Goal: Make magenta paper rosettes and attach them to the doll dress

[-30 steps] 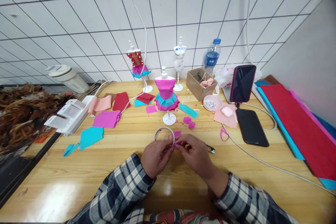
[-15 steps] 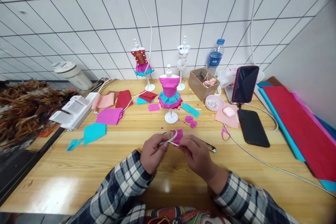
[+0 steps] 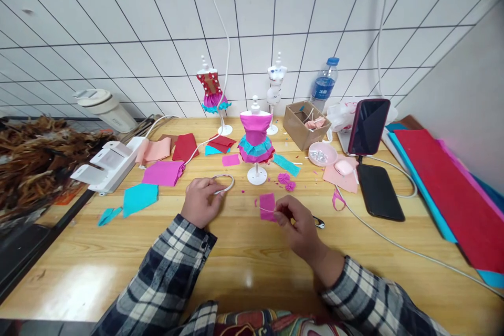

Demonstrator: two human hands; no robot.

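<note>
My left hand point(image 3: 201, 201) rests low over the table, its fingers closed on a loop of white cord point(image 3: 227, 184) that curves out to the right. Between the thumb and fingertips of my right hand point(image 3: 296, 221) is a short piece of thin white cord point(image 3: 266, 210). Its free end points left across a small magenta cloth piece point(image 3: 268, 200) lying on the wood. Just beyond both hands stands a small white dress form point(image 3: 255, 134) in a magenta top and a ruffled turquoise and magenta skirt. Magenta gathered rosettes point(image 3: 286, 180) lie to its right.
Part of a black-and-white tool point(image 3: 319, 222) shows behind my right hand. Cloth scraps point(image 3: 139, 199) lie left. Two more dress forms, a cardboard box point(image 3: 303, 131), a bead dish point(image 3: 323, 153) and a bottle point(image 3: 325, 84) stand behind; phones point(image 3: 380, 191) and a cable lie right.
My left hand has moved left with the white cord loop, down to the table. My right hand has stayed nearly in place, and the short cord in it now shows apart from the loop.
</note>
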